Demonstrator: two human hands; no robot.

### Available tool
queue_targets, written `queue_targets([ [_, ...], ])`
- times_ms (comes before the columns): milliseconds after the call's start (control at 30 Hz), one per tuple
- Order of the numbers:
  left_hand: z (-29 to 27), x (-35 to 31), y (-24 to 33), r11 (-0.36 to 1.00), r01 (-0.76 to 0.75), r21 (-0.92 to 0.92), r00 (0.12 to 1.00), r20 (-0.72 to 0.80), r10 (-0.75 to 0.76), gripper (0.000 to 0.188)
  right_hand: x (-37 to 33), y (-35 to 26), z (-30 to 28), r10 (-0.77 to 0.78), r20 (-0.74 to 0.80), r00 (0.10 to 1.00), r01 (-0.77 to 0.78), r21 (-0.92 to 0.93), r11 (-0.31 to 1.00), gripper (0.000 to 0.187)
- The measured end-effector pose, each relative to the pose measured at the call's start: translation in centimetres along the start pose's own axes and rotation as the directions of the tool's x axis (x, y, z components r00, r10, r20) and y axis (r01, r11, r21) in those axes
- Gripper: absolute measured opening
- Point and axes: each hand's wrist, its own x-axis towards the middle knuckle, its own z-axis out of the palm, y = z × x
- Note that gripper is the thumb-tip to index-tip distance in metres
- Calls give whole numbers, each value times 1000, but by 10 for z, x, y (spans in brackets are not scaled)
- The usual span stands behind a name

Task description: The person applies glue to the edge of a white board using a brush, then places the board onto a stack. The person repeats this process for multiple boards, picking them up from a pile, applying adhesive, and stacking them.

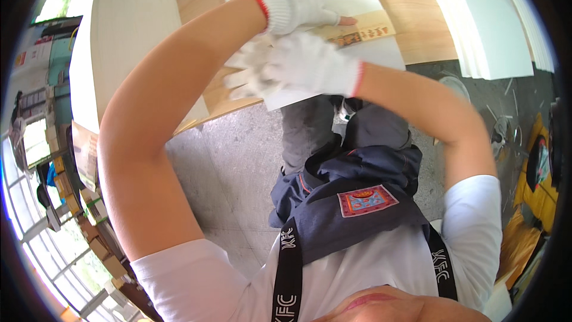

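My left hand [295,11], in a white knit glove with a red cuff, reaches across the worktop with its fingers stretched out to the right. One bare fingertip shows past the glove, touching or just above a tan printed strip [375,25] with dark and orange markings. Nearer to me, my right hand [313,62] wears a matching glove and points left, fingers spread and smeared by motion. It is over the near edge of a white sheet [286,98] on the wood-grain worktop [411,15]. I see nothing gripped in either hand.
A tall stack of white sheets [134,53] stands at the left, and another white stack [476,18] at the right. Below the worktop's near edge lies grey floor [232,185]. A fan-like round object [503,131] and yellow material [533,173] are at the far right.
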Motion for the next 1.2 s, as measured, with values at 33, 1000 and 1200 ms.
queue_targets([
  [33, 3, 8, -6, 991, -97, 91, 995, -6, 98, 69, -27, 24, -9, -57, -128, 990, 56, -12, 998, 11],
  [1000, 148, -105, 57, -715, -642, -276, 764, -159, -625, 21, -147, 91, -66, 565, -260, 783, -619, -232, 750, 61],
  [1200, 140, -48, 14, -602, -749, -275, 660, -241, -711, 18, -134, 97, -79, 662, -106, 742, -663, -259, 702, 65],
])
